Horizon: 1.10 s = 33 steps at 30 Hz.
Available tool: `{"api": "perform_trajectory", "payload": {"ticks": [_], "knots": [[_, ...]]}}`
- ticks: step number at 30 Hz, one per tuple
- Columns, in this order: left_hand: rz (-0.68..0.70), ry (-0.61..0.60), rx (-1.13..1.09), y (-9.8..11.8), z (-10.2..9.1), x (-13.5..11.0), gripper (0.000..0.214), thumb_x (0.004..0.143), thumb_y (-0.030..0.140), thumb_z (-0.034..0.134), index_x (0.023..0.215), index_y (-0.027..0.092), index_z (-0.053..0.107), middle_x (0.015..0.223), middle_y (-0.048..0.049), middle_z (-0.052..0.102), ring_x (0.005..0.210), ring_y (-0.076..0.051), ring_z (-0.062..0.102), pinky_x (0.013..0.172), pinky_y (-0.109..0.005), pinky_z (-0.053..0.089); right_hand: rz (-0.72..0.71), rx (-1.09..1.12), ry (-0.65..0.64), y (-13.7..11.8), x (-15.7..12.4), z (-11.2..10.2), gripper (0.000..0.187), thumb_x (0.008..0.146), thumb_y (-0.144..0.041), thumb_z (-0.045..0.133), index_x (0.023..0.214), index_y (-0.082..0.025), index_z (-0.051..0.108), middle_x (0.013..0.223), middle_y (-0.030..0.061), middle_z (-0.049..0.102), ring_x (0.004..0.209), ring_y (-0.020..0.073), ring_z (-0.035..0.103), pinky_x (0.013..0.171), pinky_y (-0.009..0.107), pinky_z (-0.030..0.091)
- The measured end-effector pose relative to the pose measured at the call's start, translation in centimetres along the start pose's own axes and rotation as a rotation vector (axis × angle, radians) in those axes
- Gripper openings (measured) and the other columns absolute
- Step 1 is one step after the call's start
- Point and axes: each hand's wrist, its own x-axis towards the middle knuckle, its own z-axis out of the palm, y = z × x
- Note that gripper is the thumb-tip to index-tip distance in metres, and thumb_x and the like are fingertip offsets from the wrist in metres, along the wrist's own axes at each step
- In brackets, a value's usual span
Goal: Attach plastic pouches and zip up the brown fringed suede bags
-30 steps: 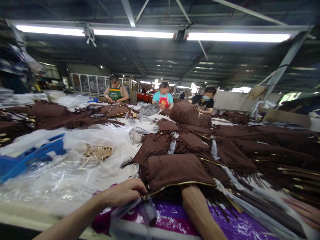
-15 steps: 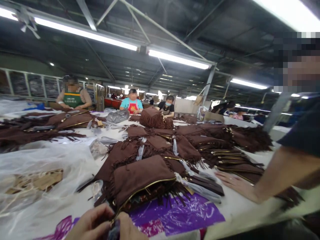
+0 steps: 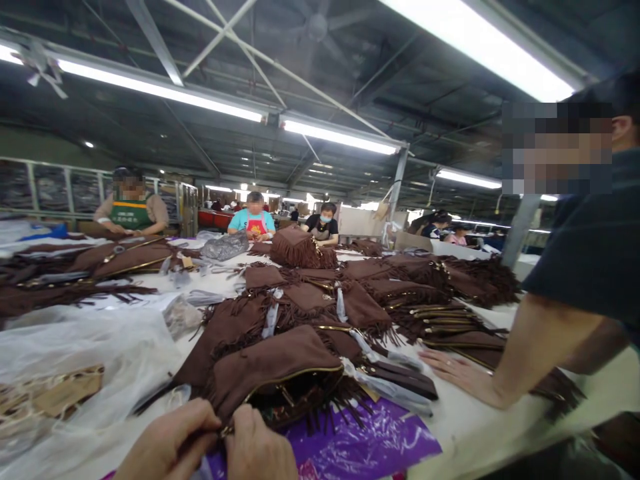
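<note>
Here both of the person's hands meet at the lower edge of the view, at the near left corner of a brown suede fringed bag point(image 3: 280, 370) that lies on the white counter point(image 3: 465, 427). The left hand point(image 3: 167, 443) is curled shut on that corner, and the right hand point(image 3: 260, 450) pinches the same spot just beside it, at the end of the gold zipper; whatever small part sits between the fingertips is too hidden to tell. The bag's mouth gapes open along the zipper, with dark lining inside and fringe spilling onto a purple plastic sheet point(image 3: 370, 443). Behind it, more brown bags point(image 3: 360, 300) cover the counter in overlapping heaps. Clear plastic wrapping point(image 3: 95, 353) lies to the left. A co-worker's hand point(image 3: 457, 370) rests flat on the counter at the right, well apart from the bag.
</note>
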Motion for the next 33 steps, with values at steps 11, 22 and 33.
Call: {"api": "perform_trajectory", "payload": {"ticks": [11,22,33], "knots": [[-0.099,0.164,0.169,-9.1,-3.4,-0.2,0.030,0.087,0.042,0.044,0.072,0.023,0.063,0.064,0.0005,0.064,0.061,-0.018,0.060,0.059,-0.024,0.047,0.042,0.350,-0.227,20.7,2.2,-4.5,0.007,0.091,-0.016,0.044,0.094,-0.022,0.044,0.074,0.0006,0.064,0.076,0.0213,0.065,0.069,0.029,0.042],[0.356,-0.053,0.841,-0.9,5.0,3.6,0.081,0.071,0.005,0.047,0.149,0.026,0.037,0.155,-0.0086,0.037,0.139,-0.032,0.043,0.107,-0.053,0.047,0.014,0.195,-0.319,25.9,1.1,-5.9,0.015,0.087,-0.019,0.056,0.100,-0.021,0.064,0.107,0.0076,0.065,0.103,0.0271,0.060,0.090,0.042,0.046],[0.392,-0.056,0.921,-4.9,7.5,5.1,0.085,0.077,-0.005,0.030,0.154,0.028,0.017,0.158,-0.0081,0.030,0.144,-0.029,0.034,0.113,-0.052,0.040,-0.364,-0.265,0.008,26.6,-3.5,-4.7,0.014,0.088,-0.014,0.055,0.097,-0.024,0.054,0.083,-0.0007,0.067,0.071,0.0205,0.066,0.063,0.031,0.049]]}}
